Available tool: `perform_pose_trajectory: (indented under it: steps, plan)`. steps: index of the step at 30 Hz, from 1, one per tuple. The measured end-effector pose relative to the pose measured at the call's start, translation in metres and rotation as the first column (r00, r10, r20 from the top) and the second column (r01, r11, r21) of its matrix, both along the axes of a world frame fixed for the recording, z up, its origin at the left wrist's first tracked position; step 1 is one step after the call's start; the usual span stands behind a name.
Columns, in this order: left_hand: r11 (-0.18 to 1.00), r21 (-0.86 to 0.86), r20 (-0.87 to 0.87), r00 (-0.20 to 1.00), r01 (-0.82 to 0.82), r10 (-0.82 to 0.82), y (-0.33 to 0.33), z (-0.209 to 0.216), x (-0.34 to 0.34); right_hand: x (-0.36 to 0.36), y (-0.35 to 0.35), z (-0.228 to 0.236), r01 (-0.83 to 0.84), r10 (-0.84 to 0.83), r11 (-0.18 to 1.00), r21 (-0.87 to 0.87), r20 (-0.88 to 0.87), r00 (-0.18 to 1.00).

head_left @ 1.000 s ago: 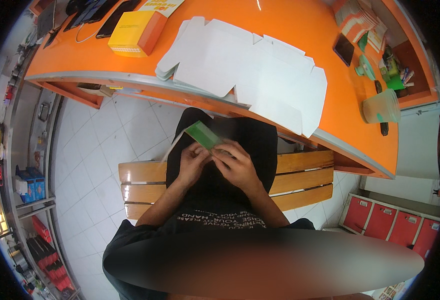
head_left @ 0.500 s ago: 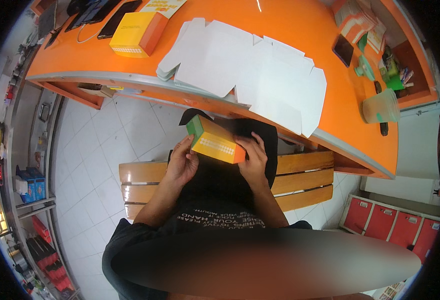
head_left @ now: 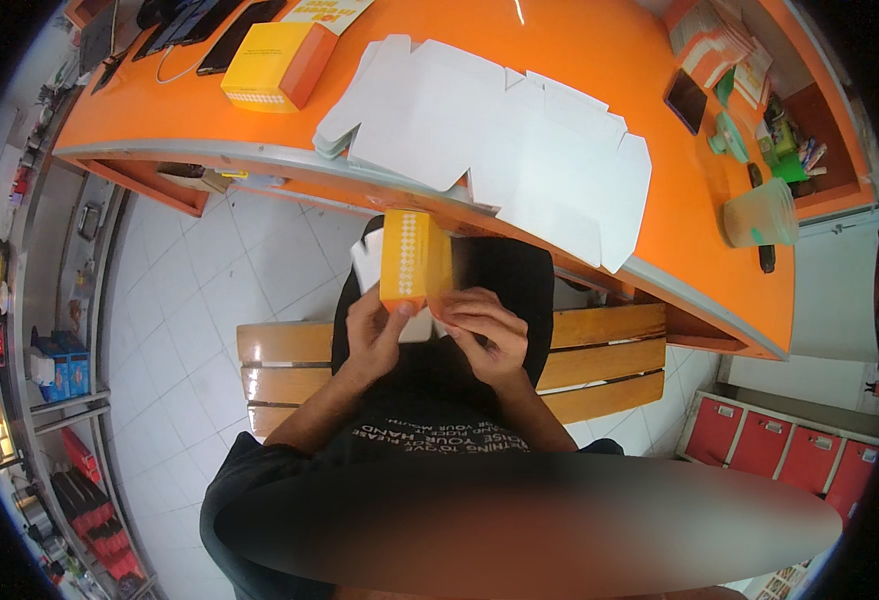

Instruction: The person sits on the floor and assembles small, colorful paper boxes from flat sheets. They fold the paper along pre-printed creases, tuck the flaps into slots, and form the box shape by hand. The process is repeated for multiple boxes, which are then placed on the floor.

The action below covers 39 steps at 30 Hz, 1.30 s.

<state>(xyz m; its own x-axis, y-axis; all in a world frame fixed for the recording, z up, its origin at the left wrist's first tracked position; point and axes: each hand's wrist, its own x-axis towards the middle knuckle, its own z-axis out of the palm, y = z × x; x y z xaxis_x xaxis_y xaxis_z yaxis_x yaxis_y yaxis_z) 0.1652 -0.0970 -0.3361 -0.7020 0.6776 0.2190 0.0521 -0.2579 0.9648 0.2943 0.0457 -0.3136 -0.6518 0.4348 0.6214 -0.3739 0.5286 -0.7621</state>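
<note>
Over my lap is a small yellow carton (head_left: 407, 255) with a band of white printed pattern and an orange end. White inner flaps stick out at its left side and below it. My left hand (head_left: 373, 333) grips the carton's lower left part, thumb on the near end. My right hand (head_left: 488, 330) is at its lower right, fingers bent together on an orange edge or flap. That right side of the carton is smeared by motion. A stack of flat white carton blanks (head_left: 520, 150) lies on the orange table (head_left: 460, 25) ahead, plain side up.
A folded yellow and orange box (head_left: 275, 65) stands at the table's left, near dark tablets or phones (head_left: 240, 38). To the right are a phone (head_left: 685, 101), a green fan-like thing (head_left: 729, 136) and a translucent cup (head_left: 760, 213). A slatted wooden bench (head_left: 605, 360) is beneath me.
The carton has been turned from lying slantwise to standing upright in the view, and its white flaps now show. Both hands have shifted to its near end.
</note>
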Motion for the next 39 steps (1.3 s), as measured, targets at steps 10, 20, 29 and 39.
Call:
perform_pose_trajectory:
  steps: [10,20,29,39]
  plan:
    - [0.977,0.063,-0.681,0.707,-0.203,0.191,0.005,0.025,-0.002,-0.009,-0.017,0.014,0.025,-0.036,0.974,-0.225,-0.045,0.998]
    - [0.981,0.042,0.05,0.98,0.189,-0.191,0.001,0.007,-0.002,-0.012,-0.017,0.018,0.133,-0.131,0.983,0.127,-0.026,0.991]
    - [0.908,0.35,0.533,0.749,0.23,-0.395,0.007,-0.009,0.004,-0.012,-0.026,0.019,0.103,-0.134,0.974,0.199,0.147,0.98]
    - [0.95,0.116,0.16,0.939,0.288,-0.304,-0.012,-0.006,-0.008,-0.003,-0.021,0.013,0.046,-0.046,0.998,-0.036,0.009,0.999]
